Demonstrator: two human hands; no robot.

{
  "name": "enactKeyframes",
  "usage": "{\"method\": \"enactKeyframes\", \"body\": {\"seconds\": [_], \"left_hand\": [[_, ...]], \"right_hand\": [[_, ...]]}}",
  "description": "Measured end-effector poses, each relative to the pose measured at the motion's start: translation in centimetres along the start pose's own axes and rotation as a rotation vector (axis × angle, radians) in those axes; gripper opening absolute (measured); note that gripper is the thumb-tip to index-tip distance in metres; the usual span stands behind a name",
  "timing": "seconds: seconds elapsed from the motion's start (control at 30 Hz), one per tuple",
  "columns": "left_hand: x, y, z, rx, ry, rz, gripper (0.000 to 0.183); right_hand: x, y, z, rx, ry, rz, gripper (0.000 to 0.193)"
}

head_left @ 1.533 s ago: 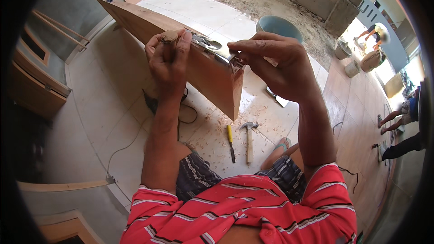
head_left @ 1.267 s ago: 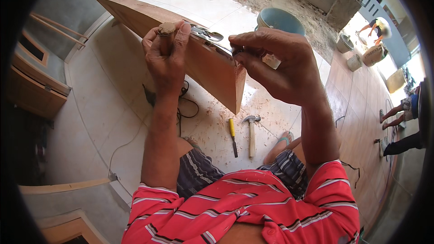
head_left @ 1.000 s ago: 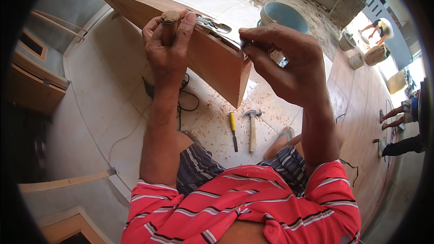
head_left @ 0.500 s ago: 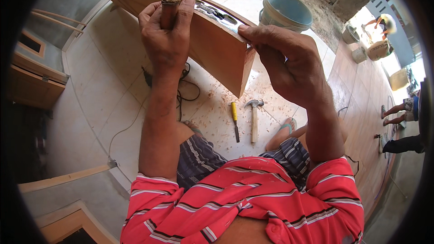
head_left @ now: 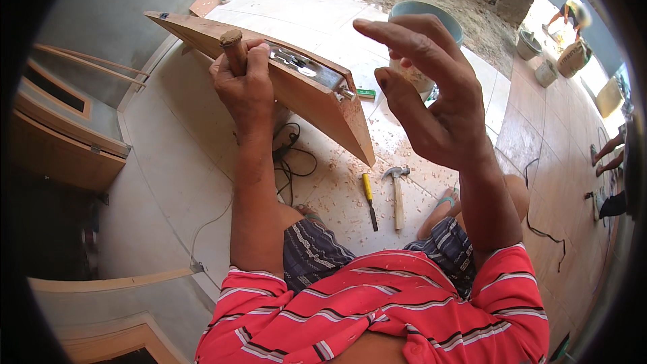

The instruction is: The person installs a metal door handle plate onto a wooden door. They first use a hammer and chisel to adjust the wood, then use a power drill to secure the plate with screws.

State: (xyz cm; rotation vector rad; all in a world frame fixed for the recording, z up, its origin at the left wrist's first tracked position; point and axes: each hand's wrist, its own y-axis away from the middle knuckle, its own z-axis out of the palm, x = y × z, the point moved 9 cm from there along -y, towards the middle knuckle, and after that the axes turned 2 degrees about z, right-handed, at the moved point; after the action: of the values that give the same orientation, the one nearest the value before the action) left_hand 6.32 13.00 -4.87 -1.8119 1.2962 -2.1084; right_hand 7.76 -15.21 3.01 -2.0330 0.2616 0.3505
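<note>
My left hand [head_left: 244, 89] is closed around a wooden-handled tool [head_left: 234, 54]. The handle stands upright with its worn, flattened end on top; its lower part is hidden in my fist. This hand is at the edge of a wooden door panel [head_left: 317, 109], which lies slantwise in front of me. A shiny metal lock [head_left: 301, 66] sits in a recess in the panel's edge, right of my left hand. A short metal piece [head_left: 346, 92] sticks out near the panel's corner. My right hand [head_left: 431, 98] is raised right of that corner, apart from it, thumb and fingers spread, holding nothing.
On the tiled floor lie a yellow-handled chisel [head_left: 369, 201] and a claw hammer [head_left: 397, 197] among wood shavings. A black cord [head_left: 294, 155] coils below the panel. A large bucket [head_left: 421, 10] stands behind my right hand. People [head_left: 573, 17] are at the far right.
My right hand has come away from the panel's corner and opened. My left hand still grips the wooden-handled tool. The view has shifted, so the panel appears lower.
</note>
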Motion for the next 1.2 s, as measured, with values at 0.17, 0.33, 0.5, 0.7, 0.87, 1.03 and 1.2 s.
{"method": "enactKeyframes", "body": {"seconds": [0.17, 0.33, 0.5, 0.7, 0.87, 1.03, 1.2], "left_hand": [[-1.1, 0.5, 0.4, 0.060, 0.365, -0.151, 0.043], [-3.4, 0.5, 0.8, 0.127, 0.668, -0.406, 0.060], [-4.1, 0.0, 0.9, 0.126, 0.631, -0.370, 0.062], [-2.5, 0.2, 0.5, 0.063, 0.546, -0.276, 0.058], [-1.6, 0.5, 0.7, 0.072, 0.539, -0.246, 0.058], [-2.3, 0.2, 0.4, 0.081, 0.467, -0.188, 0.055], [-2.3, 0.1, 0.3, 0.068, 0.394, -0.180, 0.051]], "right_hand": [[1.7, -0.1, 1.1, 0.012, -0.126, 0.149, 0.030], [2.3, -1.0, 2.4, -0.077, -0.201, 0.239, 0.025], [3.9, -4.5, 6.0, -0.362, -0.107, 0.185, 0.027], [6.2, -6.5, 10.5, -0.824, -0.123, 0.321, 0.059], [5.9, -7.5, 11.5, -1.093, 0.107, 0.319, 0.071], [4.9, -8.8, 13.3, -1.167, 0.161, 0.137, 0.064], [4.5, -8.9, 13.9, -1.238, 0.207, 0.194, 0.063]]}}
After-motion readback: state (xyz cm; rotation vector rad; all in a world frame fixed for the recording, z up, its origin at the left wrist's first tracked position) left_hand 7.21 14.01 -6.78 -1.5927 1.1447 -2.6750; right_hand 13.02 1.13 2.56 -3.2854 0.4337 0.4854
